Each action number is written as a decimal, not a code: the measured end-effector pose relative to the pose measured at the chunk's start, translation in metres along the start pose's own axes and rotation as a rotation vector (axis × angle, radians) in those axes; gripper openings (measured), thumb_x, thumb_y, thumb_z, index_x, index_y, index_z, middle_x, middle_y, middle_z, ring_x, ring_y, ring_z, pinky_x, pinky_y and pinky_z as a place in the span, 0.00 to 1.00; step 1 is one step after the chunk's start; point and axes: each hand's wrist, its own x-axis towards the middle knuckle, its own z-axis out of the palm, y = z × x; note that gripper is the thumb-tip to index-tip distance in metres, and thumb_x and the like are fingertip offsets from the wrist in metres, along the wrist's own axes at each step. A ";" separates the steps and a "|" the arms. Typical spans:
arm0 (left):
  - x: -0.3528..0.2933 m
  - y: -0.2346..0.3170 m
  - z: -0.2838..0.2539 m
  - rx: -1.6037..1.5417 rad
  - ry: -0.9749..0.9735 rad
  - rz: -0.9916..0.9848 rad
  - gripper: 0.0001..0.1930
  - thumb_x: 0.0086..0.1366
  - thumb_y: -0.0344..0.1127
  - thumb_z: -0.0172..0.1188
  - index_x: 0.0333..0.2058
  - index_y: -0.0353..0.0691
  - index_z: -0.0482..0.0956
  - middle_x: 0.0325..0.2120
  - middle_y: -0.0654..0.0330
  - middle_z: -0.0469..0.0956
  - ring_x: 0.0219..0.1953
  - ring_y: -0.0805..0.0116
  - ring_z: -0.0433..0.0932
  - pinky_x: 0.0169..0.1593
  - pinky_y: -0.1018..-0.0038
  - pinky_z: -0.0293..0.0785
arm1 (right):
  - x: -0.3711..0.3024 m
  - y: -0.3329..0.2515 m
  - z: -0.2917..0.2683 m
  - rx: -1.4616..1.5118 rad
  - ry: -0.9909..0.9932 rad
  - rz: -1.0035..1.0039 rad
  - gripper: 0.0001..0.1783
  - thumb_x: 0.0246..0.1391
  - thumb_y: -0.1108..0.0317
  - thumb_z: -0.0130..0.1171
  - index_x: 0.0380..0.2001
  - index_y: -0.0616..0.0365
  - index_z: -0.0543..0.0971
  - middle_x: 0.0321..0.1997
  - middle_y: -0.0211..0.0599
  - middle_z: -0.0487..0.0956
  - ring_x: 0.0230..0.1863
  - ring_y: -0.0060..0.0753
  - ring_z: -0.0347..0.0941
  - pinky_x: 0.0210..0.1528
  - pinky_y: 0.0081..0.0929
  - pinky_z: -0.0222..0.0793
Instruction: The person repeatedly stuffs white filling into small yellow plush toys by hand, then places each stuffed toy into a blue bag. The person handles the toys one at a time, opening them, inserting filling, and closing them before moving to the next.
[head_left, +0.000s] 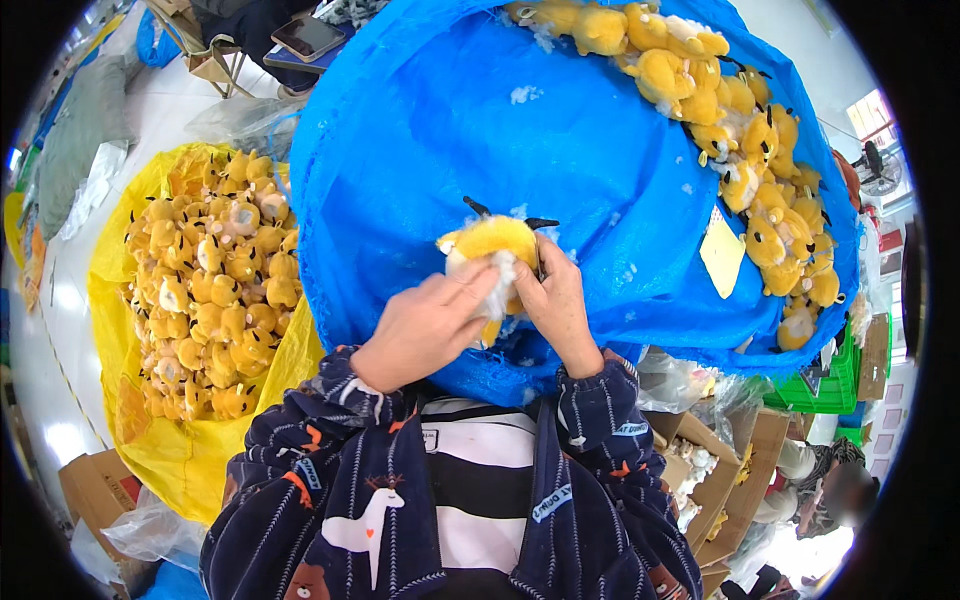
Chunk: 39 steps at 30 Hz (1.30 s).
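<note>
The yellow plush toy (500, 237) sits above the near part of the creased blue sheet (450, 130). Right hand (560, 305): grip clamped on the toy. Left hand (425, 325): grip against white fluff (503, 288); pinch cannot be confirmed. Beyond, a broad, tuft-strewn span reaches the raised, curved rim; soft toys (770, 235) line its right side. Far left: smooth pale floor (165, 110).

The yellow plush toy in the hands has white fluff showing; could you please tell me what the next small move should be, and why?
Perhaps the left hand should tuck the white fluff into the yellow toy: the fluff sticks out, the left fingers are close at it, and the right hand holds the toy's side. Any opening is hidden.
</note>
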 end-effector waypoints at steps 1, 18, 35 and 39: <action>-0.002 0.000 0.009 -0.017 0.008 -0.004 0.27 0.51 0.34 0.61 0.51 0.37 0.68 0.49 0.53 0.71 0.36 0.58 0.77 0.34 0.68 0.76 | 0.000 -0.005 0.000 0.072 -0.040 0.031 0.19 0.48 0.67 0.58 0.41 0.69 0.72 0.32 0.53 0.74 0.31 0.46 0.73 0.33 0.33 0.67; 0.012 -0.002 0.012 -0.107 -0.094 -0.169 0.13 0.52 0.38 0.60 0.34 0.38 0.75 0.41 0.47 0.74 0.32 0.52 0.77 0.29 0.62 0.74 | -0.007 -0.009 0.007 -0.060 0.020 -0.087 0.17 0.48 0.73 0.57 0.41 0.68 0.70 0.35 0.50 0.73 0.33 0.48 0.71 0.34 0.31 0.67; 0.027 -0.006 0.032 -0.005 -0.382 -0.312 0.12 0.54 0.37 0.57 0.31 0.33 0.75 0.26 0.47 0.77 0.30 0.48 0.77 0.31 0.60 0.73 | -0.013 -0.011 0.015 -0.059 -0.018 -0.154 0.17 0.46 0.72 0.60 0.40 0.67 0.72 0.37 0.49 0.73 0.37 0.48 0.72 0.38 0.31 0.68; 0.033 -0.001 0.027 -0.022 -0.424 -0.362 0.12 0.54 0.37 0.57 0.31 0.33 0.76 0.26 0.45 0.76 0.27 0.47 0.76 0.30 0.60 0.73 | -0.010 -0.008 0.010 -0.048 -0.004 -0.042 0.17 0.48 0.71 0.58 0.41 0.66 0.72 0.36 0.49 0.74 0.36 0.47 0.73 0.38 0.30 0.69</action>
